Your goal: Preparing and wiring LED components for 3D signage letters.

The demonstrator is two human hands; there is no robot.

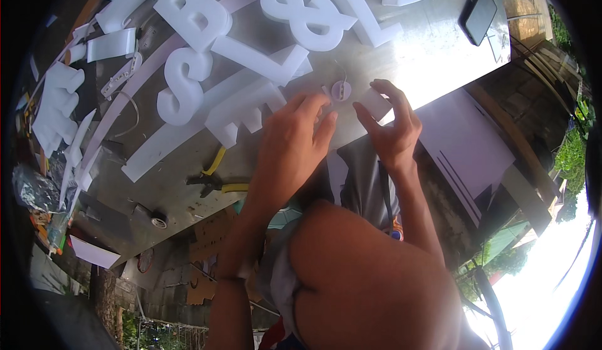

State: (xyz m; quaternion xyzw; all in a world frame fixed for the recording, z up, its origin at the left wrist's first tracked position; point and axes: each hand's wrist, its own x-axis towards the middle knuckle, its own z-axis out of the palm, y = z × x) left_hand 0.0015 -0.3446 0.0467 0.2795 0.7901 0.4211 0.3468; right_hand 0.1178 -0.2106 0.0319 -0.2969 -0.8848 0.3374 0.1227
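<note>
While the right hand (396,138) is pinching a white piece (376,104) near the round disc (341,90) on the counter (433,55), the left hand (291,140) is hovering, fingers parted; edge gripping is probably aiding control.

Sunlit metal table (442,55), green foliage (570,152)

We've got letters (263,60) across the bench (433,55), pliers (207,181) between them and the near edge, a disc (341,90) further right, and there's the phone (479,15), out beside the right edge.
</note>
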